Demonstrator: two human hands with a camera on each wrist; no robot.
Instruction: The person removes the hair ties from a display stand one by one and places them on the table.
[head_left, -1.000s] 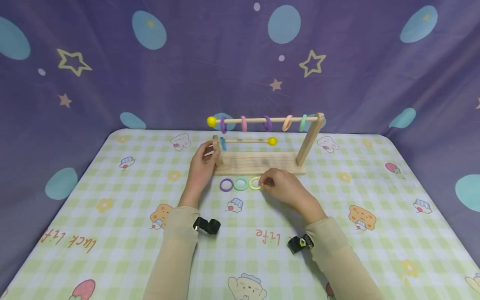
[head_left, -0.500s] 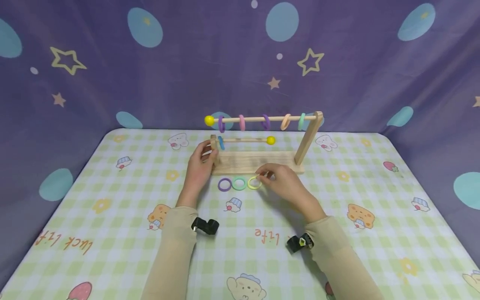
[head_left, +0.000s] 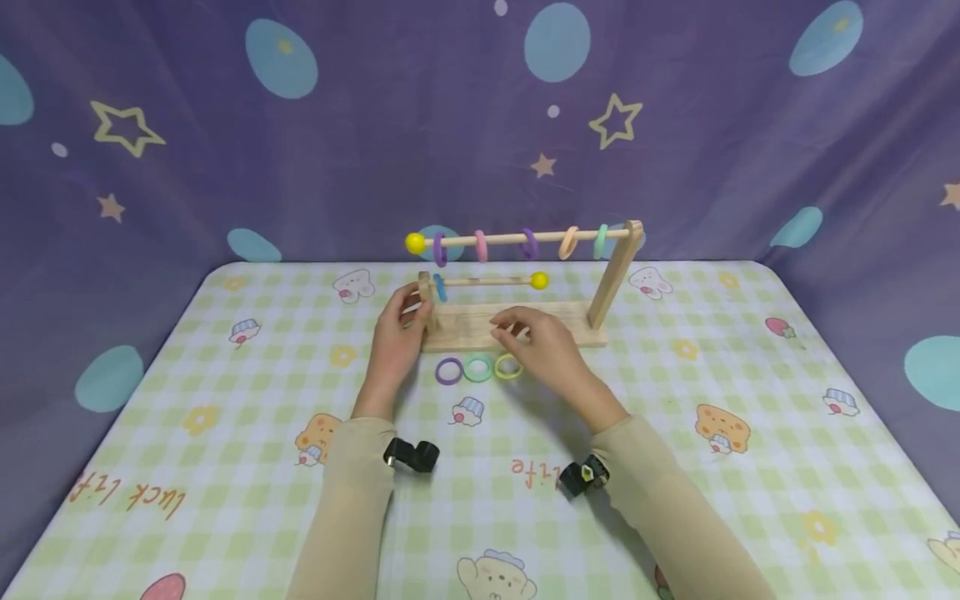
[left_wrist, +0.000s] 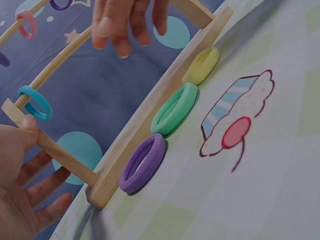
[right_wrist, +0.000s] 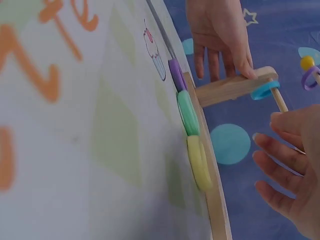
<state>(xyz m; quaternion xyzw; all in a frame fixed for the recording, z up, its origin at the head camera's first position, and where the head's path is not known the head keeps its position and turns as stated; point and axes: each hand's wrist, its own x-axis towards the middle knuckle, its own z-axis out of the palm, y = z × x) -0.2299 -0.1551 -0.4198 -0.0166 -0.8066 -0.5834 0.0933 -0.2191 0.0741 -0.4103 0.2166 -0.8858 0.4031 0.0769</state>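
Note:
My left hand [head_left: 397,329] holds the short left post [left_wrist: 65,155] of a wooden stand [head_left: 517,321], thumb against the post near its top. A blue hair tie [left_wrist: 35,102] hangs on the lower rod [head_left: 491,282], close to that post. In front of the base lie a purple hair tie [left_wrist: 142,164], a green hair tie [left_wrist: 174,109] and a yellow hair tie [left_wrist: 201,66] in a row. Above the yellow one and the base hovers my right hand [head_left: 543,342], fingers loosely bent. Nothing shows between its fingertips in the right wrist view [right_wrist: 295,165].
The upper rod [head_left: 502,240] carries several hair ties: purple, pink, purple, orange and green. Yellow balls cap both rods, the upper one [head_left: 415,243] at left, the lower one [head_left: 539,281] at right. A checked cloth [head_left: 300,517] covers the table; a purple curtain [head_left: 420,150] hangs behind.
My right hand has left the yellow hair tie, which stays on the table, and moved up and left over the base. The left hand keeps its place on the post.

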